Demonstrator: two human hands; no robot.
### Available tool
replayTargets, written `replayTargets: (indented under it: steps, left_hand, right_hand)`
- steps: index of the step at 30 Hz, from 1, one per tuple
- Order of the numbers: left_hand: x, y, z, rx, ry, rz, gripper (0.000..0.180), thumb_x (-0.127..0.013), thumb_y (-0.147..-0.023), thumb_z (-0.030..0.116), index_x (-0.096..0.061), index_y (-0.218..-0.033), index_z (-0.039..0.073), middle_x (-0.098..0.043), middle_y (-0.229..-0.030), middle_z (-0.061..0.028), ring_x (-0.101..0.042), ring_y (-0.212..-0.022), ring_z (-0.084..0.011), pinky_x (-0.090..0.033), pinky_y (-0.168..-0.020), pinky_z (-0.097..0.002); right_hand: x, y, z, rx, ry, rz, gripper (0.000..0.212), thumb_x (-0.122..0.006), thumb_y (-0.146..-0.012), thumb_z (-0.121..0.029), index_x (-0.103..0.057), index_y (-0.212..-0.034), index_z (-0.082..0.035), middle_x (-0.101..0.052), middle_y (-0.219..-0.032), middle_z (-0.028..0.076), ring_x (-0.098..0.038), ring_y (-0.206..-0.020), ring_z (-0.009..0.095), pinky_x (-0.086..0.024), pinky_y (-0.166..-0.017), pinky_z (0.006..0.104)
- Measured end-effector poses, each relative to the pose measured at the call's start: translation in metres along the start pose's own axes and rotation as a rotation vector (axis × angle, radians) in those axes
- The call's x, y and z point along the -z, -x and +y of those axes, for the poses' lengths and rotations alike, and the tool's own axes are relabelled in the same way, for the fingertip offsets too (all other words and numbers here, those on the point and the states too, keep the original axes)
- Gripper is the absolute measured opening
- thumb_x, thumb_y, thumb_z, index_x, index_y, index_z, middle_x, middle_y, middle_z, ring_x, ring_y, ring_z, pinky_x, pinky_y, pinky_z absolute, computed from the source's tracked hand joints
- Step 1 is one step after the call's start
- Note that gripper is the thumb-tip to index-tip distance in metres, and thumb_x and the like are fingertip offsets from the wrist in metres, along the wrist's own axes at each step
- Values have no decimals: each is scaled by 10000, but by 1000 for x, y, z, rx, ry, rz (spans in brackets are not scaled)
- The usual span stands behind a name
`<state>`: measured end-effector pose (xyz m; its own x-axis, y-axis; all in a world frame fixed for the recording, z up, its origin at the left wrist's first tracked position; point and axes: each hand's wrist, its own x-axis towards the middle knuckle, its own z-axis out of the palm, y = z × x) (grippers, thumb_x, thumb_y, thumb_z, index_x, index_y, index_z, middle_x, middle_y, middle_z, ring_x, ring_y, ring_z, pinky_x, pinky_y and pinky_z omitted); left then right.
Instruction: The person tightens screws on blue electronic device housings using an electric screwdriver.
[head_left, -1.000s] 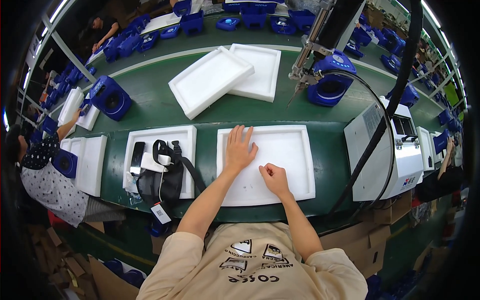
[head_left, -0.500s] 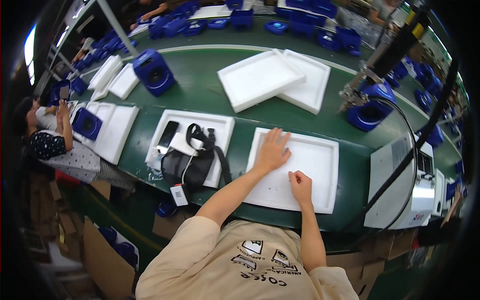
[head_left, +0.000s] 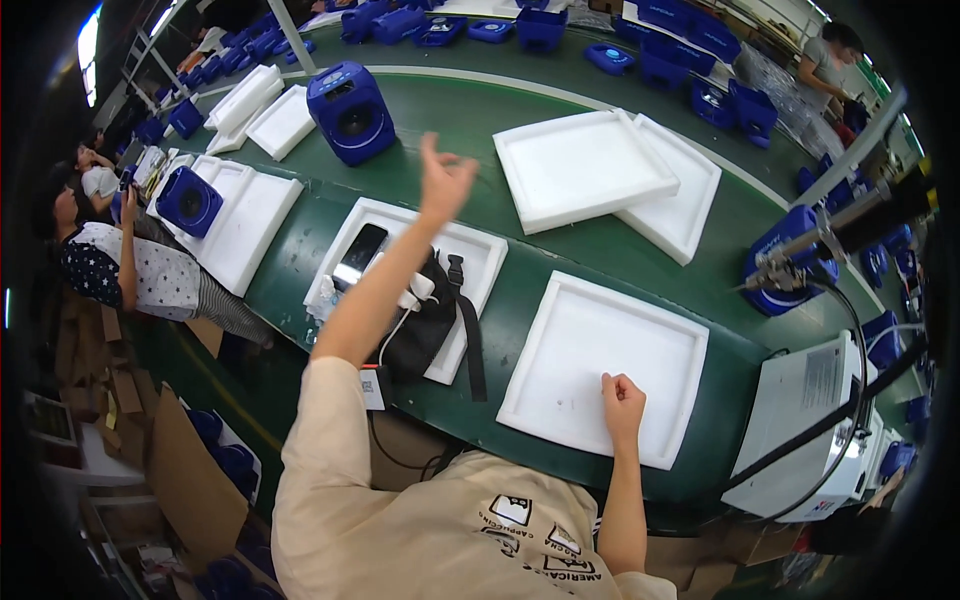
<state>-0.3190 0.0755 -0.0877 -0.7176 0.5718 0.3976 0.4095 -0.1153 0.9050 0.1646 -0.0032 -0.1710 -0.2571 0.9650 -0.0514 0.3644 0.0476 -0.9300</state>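
Note:
My left hand (head_left: 447,182) is stretched out over the green bench, fingers apart and holding nothing. Close to it, beyond a small gap, stands a blue box-shaped speaker housing (head_left: 352,112) with a round dark opening. My right hand (head_left: 622,408) is curled into a fist above the white foam tray (head_left: 690,385) in front of me; whatever it may hold is hidden. A few small dark marks show on the tray floor. Under my left forearm, another foam tray (head_left: 490,262) carries a black strapped bag (head_left: 425,335) and a phone (head_left: 360,255).
Two overlapping foam trays (head_left: 590,170) lie farther back. A metal tool on an arm (head_left: 800,265) hangs at the right by another blue housing (head_left: 775,240), above a white machine (head_left: 790,420). A co-worker (head_left: 130,260) stands at the left. Blue housings line the far conveyor.
My left hand has lifted off the foam tray and moved left and away toward the blue housing. My right hand stays curled over the tray. The view has shifted left.

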Motion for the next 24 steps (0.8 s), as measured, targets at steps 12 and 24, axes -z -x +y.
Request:
replayTargets:
  steps: [12, 24]
  left_hand:
    - [164, -238, -32, 630, 697, 785, 1327, -880, -753, 495, 112, -1621, 341, -455, -1389, -273, -630, -1087, -432, -580, -882, -603]
    - [195, -287, -67, 584, 631, 604, 724, -777, -894, 460, -486, -1482, 153, -448, -1567, -113, -476, -1399, -379, -489, -1080, -647]
  right_hand:
    - [-14, 6, 4, -10, 53, -3, 299, -736, -953, -105, -606, -718, 26, -482, -552, 16, -410, -530, 62, -335, -487, 273]
    - [-12, -4, -8, 85, 108, 24, 301, -736, -952, -115, -611, -715, 22, -499, -550, 20, -419, -514, 73, -347, -491, 271]
